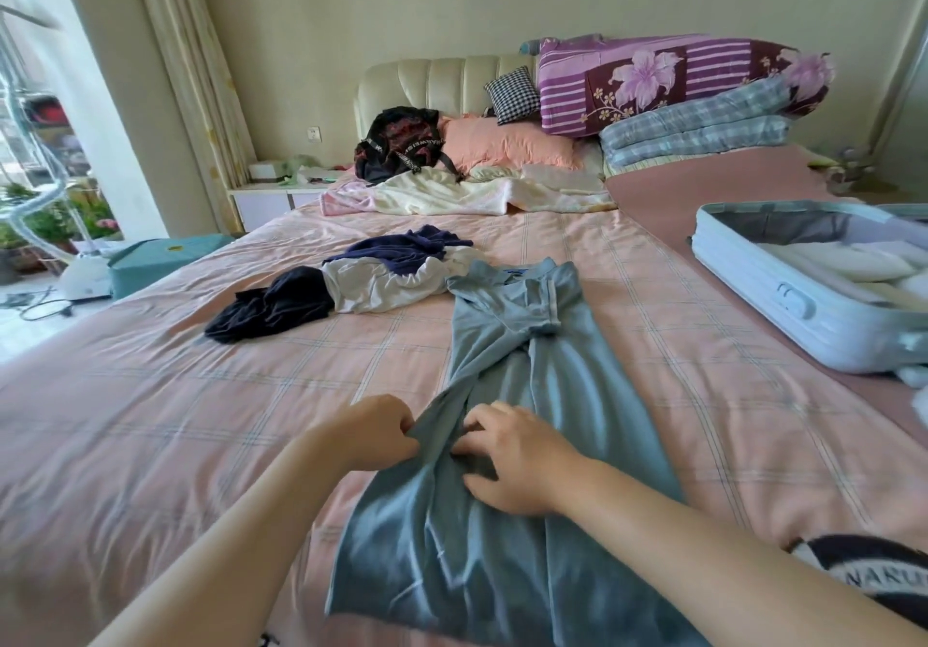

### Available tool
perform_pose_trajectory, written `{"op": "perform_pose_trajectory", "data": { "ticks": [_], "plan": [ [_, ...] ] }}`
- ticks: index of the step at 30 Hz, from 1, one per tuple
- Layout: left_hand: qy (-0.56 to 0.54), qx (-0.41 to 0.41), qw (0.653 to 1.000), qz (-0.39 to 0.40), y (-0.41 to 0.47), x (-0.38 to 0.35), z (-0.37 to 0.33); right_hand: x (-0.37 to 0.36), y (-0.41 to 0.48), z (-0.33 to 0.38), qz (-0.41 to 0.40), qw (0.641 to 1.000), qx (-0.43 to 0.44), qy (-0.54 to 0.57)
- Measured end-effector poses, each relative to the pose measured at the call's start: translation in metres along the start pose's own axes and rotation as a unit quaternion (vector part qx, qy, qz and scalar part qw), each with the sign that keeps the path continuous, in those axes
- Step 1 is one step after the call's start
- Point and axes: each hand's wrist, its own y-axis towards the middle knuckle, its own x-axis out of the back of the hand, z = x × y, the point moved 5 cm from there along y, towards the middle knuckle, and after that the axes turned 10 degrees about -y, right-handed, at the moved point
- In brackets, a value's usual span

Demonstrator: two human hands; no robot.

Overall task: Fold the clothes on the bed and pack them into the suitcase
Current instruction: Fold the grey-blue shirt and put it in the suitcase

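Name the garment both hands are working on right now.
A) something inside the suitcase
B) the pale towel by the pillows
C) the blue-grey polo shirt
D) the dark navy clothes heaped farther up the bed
C: the left hand pinches the edge of the blue-grey polo shirt and the right hand grips its bunched middle.

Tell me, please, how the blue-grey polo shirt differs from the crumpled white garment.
The blue-grey polo shirt lies stretched out; the crumpled white garment is bunched up. The left hand and right hand grip the shirt; neither touches the white garment. Both lie on the pink checked bedsheet.
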Motion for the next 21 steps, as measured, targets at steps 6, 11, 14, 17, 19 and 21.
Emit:
{"op": "perform_pose_trajectory", "data": {
  "ticks": [6, 11, 14, 17, 19, 21],
  "plan": [
    [-0.051, -0.015, 0.998, -0.022, -0.044, -0.006, -0.018, 0.002, -0.03, 0.008, 0.02, 0.997, -0.053, 0.05],
    [-0.223, -0.093, 0.969, -0.056, -0.062, -0.012, -0.062, 0.025, -0.054, -0.016, -0.079, 0.893, -0.26, 0.36],
    [-0.325, -0.09, 0.929, 0.152, -0.073, -0.049, -0.092, 0.023, -0.072, -0.023, -0.02, 0.827, -0.358, 0.433],
    [-0.257, -0.06, 0.891, 0.37, -0.085, -0.079, -0.102, 0.014, -0.087, -0.034, 0.001, 0.868, -0.386, 0.312],
    [-0.203, -0.09, 0.912, 0.344, -0.077, -0.077, -0.099, 0.008, -0.09, -0.038, -0.009, 0.884, -0.379, 0.275],
    [-0.188, -0.136, 0.953, 0.193, -0.059, -0.063, -0.098, 0.007, -0.091, -0.038, -0.026, 0.887, -0.369, 0.278]
  ]
}}
